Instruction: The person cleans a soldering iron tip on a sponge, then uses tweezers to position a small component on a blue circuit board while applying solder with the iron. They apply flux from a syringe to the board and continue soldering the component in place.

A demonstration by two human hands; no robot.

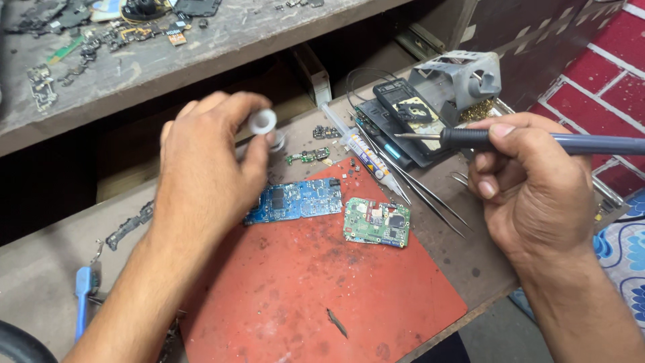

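Two circuit boards on a red mat (316, 282), blue board (295, 200) beside green board (377, 222), left hand (205, 168) pinching a white spool (263, 122) above them, right hand (531, 185) gripping a soldering iron (537, 141) near its stand (457, 77).

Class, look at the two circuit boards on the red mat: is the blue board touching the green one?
Apart. The head view shows a strip of bare red mat between the blue board and the green board.
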